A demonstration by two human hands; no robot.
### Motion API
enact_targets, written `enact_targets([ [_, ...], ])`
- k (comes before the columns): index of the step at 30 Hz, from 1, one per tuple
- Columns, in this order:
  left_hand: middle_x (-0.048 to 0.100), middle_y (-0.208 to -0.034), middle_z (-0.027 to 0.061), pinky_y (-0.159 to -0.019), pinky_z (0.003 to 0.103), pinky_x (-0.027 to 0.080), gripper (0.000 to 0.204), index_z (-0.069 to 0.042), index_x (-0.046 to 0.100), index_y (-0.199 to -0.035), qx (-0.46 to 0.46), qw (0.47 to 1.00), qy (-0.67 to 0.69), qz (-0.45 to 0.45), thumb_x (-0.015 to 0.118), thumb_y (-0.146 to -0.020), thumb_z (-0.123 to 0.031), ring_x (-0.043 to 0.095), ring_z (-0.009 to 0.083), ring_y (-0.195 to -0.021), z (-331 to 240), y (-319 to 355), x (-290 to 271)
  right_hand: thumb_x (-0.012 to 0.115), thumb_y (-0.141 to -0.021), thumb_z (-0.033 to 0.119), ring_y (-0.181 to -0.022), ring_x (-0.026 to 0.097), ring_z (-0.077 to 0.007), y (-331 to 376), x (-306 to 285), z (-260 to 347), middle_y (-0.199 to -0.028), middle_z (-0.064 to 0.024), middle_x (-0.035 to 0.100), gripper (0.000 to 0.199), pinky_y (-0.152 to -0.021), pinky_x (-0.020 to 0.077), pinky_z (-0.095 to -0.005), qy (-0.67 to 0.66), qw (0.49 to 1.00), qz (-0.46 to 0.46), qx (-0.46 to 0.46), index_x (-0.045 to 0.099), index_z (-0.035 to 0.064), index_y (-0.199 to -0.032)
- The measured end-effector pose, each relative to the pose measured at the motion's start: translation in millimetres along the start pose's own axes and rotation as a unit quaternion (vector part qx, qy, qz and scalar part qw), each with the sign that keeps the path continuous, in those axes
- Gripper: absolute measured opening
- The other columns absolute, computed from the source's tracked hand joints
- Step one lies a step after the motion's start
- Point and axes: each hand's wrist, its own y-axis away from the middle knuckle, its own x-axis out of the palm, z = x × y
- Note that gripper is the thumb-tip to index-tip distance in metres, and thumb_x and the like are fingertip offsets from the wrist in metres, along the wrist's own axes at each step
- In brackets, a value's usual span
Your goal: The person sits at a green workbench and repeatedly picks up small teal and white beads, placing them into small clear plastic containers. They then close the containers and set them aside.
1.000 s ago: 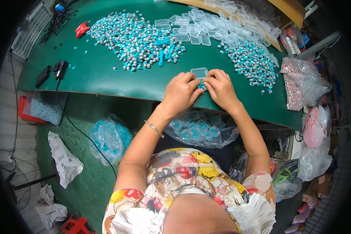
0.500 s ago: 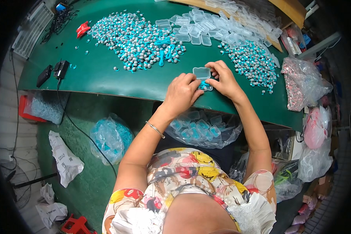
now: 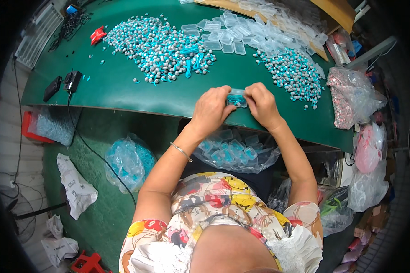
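Note:
A small clear plastic case (image 3: 238,104) with bright blue pieces inside lies at the table's near edge, between my two hands. My left hand (image 3: 210,107) grips its left side, thumb at the near corner and fingers at the far one. My right hand (image 3: 262,104) pinches the case's right side near its lid, which appears tilted over the contents. Beyond my left hand spreads a big pile of grey-and-blue earplug-like pieces (image 3: 155,50), with several longer blue pieces (image 3: 188,68) at its right end. A second such pile (image 3: 296,75) lies past my right hand.
Many clear cases (image 3: 234,34) are heaped at the far side by a cardboard box (image 3: 337,13). Filled cases sit in a clear bag (image 3: 237,152) below the table edge. A black device (image 3: 71,81) with a cable lies left; a bag of pink pieces (image 3: 344,98) stands right.
The case's lid, upright before, has tipped down toward the near side over the blue pieces. My right hand has come nearer and lower, its fingers now by the lid's right end.

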Motion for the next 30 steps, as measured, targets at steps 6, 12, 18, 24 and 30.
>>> enact_targets([
  [6,0.06,-0.108,0.0147,-0.08,0.042,0.051,0.035,-0.002,0.059,-0.112,0.029,0.998,-0.036,0.03,0.073,-0.082,-0.013,0.059,0.0347,-0.096,0.5,-4.9,-2.4,0.073,-0.075,0.001,-0.09,0.062,-0.0338,6.3,-14.3,20.1,-0.097,-0.0143,0.061,0.029,-0.075,0.0517,-0.0424,-0.027,0.997,0.065,0.037,0.062,0.0021,-0.102],
  [12,0.059,-0.105,0.0143,-0.079,0.042,0.051,0.027,-0.001,0.06,-0.109,0.028,0.997,-0.034,0.057,0.069,-0.086,-0.014,0.059,0.034,-0.095,4.0,-7.6,-2.5,0.073,-0.077,0.003,-0.092,0.06,-0.0332,6.5,-4.4,11.2,-0.097,-0.0138,0.06,0.033,-0.078,0.0501,-0.0415,-0.021,0.997,0.057,0.044,0.063,0.0022,-0.108],
  [18,0.059,-0.09,0.0145,-0.07,0.043,0.049,0.017,0.0,0.063,-0.098,-0.006,0.997,0.029,0.069,0.067,-0.089,-0.014,0.059,0.0347,-0.08,12.8,-3.4,-7.0,0.069,-0.084,0.006,-0.082,0.06,-0.0295,4.3,2.5,12.3,-0.091,-0.013,0.058,0.02,-0.073,0.0491,-0.037,-0.133,0.979,0.09,0.129,0.065,0.0013,-0.103],
  [24,0.059,-0.082,0.0149,-0.064,0.042,0.049,0.016,0.001,0.064,-0.093,-0.046,0.993,0.113,0.001,0.067,-0.089,-0.014,0.059,0.0345,-0.072,15.4,8.1,-20.5,0.063,-0.093,0.014,-0.081,0.059,-0.025,-28.2,11.3,-12.3,-0.093,-0.0108,0.061,0.014,-0.073,0.0479,-0.0311,-0.307,0.914,0.209,0.165,0.067,0.0022,-0.1],
  [30,0.057,-0.082,0.0106,-0.061,0.041,0.051,0.028,-0.005,0.063,-0.091,0.098,0.988,0.02,0.117,0.076,-0.078,-0.026,0.061,0.0308,-0.069,-37.6,33.7,-2.9,0.065,-0.087,0.015,-0.105,0.058,-0.0291,-65.1,54.1,-103.6,-0.106,-0.0084,0.066,0.022,-0.095,0.0372,-0.0495,0.268,0.961,0.035,0.06,0.065,0.012,-0.11],
])
